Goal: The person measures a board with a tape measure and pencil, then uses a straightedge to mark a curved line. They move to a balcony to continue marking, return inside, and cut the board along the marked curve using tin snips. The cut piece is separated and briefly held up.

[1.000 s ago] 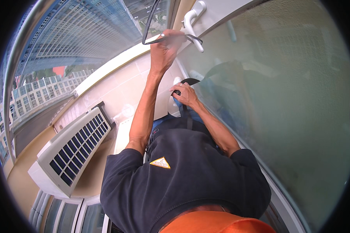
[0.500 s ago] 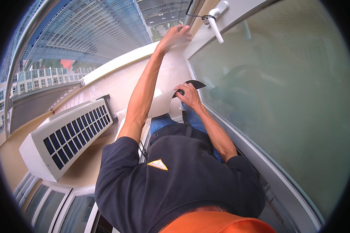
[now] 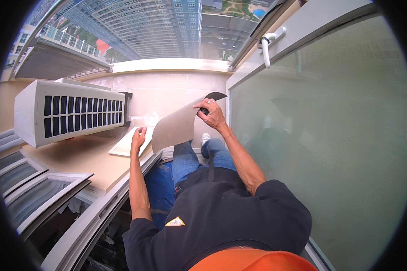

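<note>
My right hand (image 3: 211, 115) is closed on the upper edge of a large, thin, flexible sheet (image 3: 175, 130). The sheet is grey-beige on the side facing me, black where its top corner curls over, and hangs in a curve above my legs. A small dark object (image 3: 204, 111) shows under the fingers of that hand; its kind is unclear. Left of the sheet, my left hand (image 3: 139, 135) has its fingers bent together, and anything inside them is hidden. Below or behind it lies a cream-white flat panel (image 3: 125, 145) on the ledge; I cannot tell whether they touch.
An air-conditioner unit (image 3: 83, 110) stands at the left. To the right is a large frosted glass pane (image 3: 321, 117) with a white handle (image 3: 267, 49) on its frame. A sliding-window track (image 3: 99, 212) runs at lower left. Beyond the low tiled wall (image 3: 167, 81) are tall buildings.
My left hand has come down from high near the window handle to beside the panel. My right hand still grips the sheet, which shows more of its beige side. The view has turned.
</note>
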The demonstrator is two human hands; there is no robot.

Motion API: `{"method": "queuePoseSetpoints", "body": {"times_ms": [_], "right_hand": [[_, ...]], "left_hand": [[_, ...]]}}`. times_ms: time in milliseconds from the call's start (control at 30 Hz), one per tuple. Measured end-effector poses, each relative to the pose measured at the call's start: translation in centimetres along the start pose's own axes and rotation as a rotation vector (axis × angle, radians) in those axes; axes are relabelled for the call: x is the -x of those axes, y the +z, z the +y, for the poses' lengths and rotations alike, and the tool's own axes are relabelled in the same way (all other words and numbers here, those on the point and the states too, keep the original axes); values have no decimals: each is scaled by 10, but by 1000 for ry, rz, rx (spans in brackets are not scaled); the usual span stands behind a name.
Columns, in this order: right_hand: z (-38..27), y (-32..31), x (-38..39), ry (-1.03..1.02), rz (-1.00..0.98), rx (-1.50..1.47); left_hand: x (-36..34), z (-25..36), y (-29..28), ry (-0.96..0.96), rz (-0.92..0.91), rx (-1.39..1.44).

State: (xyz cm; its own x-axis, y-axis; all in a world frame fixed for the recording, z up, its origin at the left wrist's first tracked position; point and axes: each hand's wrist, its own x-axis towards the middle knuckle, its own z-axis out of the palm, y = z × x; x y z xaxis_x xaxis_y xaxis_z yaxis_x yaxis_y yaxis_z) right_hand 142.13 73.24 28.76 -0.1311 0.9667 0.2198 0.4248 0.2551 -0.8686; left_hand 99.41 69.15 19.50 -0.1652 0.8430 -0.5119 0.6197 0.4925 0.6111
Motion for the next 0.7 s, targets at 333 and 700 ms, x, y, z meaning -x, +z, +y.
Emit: {"method": "queuePoseSetpoints", "body": {"times_ms": [333, 700], "right_hand": [[-35, 13, -17, 73, -285, -443], [146, 78, 42, 899, -231, -876]], "left_hand": [[98, -50, 54, -385, -133, 864], [97, -97, 109, -383, 392, 997]]}}
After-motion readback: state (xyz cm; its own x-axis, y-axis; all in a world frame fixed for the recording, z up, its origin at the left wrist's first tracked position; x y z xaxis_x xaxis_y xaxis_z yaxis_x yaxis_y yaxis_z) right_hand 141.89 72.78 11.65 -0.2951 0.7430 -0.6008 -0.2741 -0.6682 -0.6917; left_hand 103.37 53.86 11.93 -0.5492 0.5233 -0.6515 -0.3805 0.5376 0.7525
